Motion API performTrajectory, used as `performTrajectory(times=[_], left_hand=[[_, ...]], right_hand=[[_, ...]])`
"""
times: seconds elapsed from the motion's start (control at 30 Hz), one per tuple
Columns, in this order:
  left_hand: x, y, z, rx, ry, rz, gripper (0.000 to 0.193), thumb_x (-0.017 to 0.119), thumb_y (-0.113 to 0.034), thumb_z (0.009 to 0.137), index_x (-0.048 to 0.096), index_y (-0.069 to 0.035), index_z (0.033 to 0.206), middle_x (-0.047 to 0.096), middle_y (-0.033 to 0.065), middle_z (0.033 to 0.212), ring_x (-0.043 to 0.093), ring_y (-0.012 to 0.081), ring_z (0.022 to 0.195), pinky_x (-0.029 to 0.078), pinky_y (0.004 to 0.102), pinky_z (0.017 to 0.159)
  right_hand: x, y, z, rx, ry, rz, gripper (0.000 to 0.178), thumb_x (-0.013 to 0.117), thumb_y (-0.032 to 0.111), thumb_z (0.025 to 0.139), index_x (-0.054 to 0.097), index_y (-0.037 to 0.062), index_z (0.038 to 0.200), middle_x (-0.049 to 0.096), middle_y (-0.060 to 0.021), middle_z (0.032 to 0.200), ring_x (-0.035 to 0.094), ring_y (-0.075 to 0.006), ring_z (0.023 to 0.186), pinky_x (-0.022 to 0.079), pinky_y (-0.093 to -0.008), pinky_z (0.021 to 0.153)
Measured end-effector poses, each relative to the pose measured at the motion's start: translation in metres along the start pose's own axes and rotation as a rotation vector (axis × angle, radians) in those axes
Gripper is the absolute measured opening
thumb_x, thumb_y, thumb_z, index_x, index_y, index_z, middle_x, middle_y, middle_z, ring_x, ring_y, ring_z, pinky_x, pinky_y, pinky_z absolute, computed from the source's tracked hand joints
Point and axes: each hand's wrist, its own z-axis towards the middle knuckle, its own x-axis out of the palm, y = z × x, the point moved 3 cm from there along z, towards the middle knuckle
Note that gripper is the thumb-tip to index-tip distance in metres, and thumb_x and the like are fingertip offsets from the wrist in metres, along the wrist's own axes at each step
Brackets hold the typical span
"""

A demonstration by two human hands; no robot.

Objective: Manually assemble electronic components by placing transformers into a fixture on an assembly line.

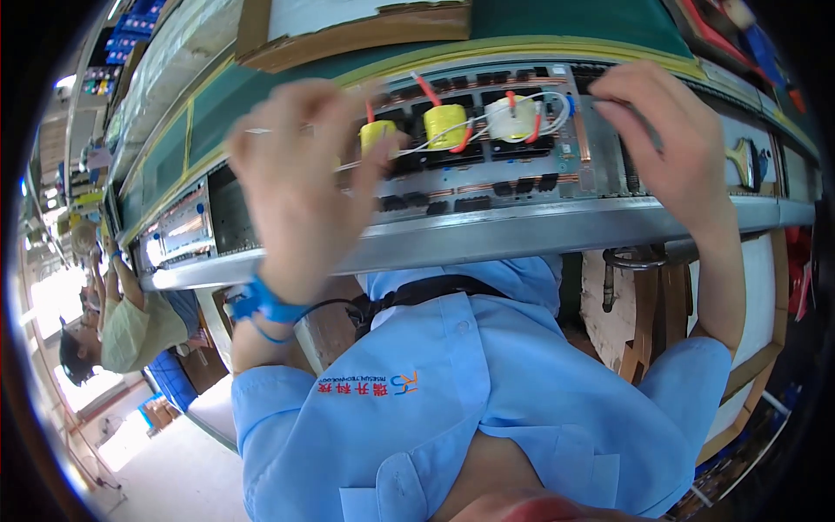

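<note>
A long circuit board (522,186) lies in the metal track in front of me. On it stand two yellow-wrapped coils (445,128) and a white-topped coil (511,122), with red-sleeved leads. Thin white wires (557,96) loop across them. My left hand (304,165), smeared by motion, hovers over the board's left part; its thumb side overlaps the leftmost yellow coil, and whether it holds anything is unclear. Past the board's right end, my right hand (665,130) is raised over the track. Its fingers are loosely bent, slightly apart from the thumb, with nothing visible between them.
A metal rail (504,233) runs along the near edge. Beyond the track is a green work surface (557,22) with a cardboard box (365,43). A yellow-handled brush-like tool (745,163) lies to the right. At far left another person (143,326) works along the line.
</note>
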Motion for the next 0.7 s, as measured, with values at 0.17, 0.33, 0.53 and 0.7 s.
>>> performTrajectory(times=[0.17, 0.33, 0.53, 0.7], left_hand=[[0.019, 0.138, -0.071, -0.502, 0.365, -0.190, 0.050, 0.052, -0.050, 0.093, 0.069, -0.006, 0.109, 0.065, 0.0116, 0.102, 0.059, 0.0232, 0.091, 0.040, 0.0337, 0.082], [0.043, 0.124, -0.089, -0.734, 0.766, -0.962, 0.095, 0.022, -0.074, 0.092, 0.062, 0.009, 0.118, 0.064, 0.0189, 0.110, 0.055, 0.0241, 0.100, 0.041, 0.0321, 0.094], [0.047, 0.131, -0.093, -0.657, 0.849, -1.086, 0.083, 0.023, -0.066, 0.096, 0.062, 0.004, 0.119, 0.064, 0.0153, 0.111, 0.057, 0.0238, 0.103, 0.040, 0.0343, 0.099], [0.072, 0.071, -0.042, -0.466, 0.931, -1.265, 0.106, 0.026, -0.089, 0.078, 0.065, 0.002, 0.116, 0.062, 0.0230, 0.116, 0.056, 0.0305, 0.109, 0.039, 0.0401, 0.100]], right_hand=[[-0.002, 0.043, 0.024, -0.042, 0.031, 0.137, 0.015, 0.067, -0.003, 0.071, 0.064, 0.0000, 0.085, 0.063, -0.0111, 0.083, 0.063, -0.0261, 0.071, 0.051, -0.0318, 0.059], [0.024, 0.082, 0.029, -0.279, 0.034, 0.098, 0.018, 0.067, 0.005, 0.064, 0.064, 0.0026, 0.081, 0.062, -0.0087, 0.085, 0.061, -0.0197, 0.068, 0.047, -0.0299, 0.053], [0.047, 0.124, 0.022, -0.402, 0.274, 0.208, 0.026, 0.067, 0.010, 0.065, 0.068, 0.0052, 0.091, 0.063, -0.0071, 0.094, 0.056, -0.0159, 0.064, 0.042, -0.0256, 0.052], [0.068, 0.148, 0.008, -0.466, 0.470, 0.195, 0.037, 0.061, 0.012, 0.073, 0.066, 0.0057, 0.109, 0.062, -0.0103, 0.112, 0.055, -0.0146, 0.065, 0.043, -0.0257, 0.053]])
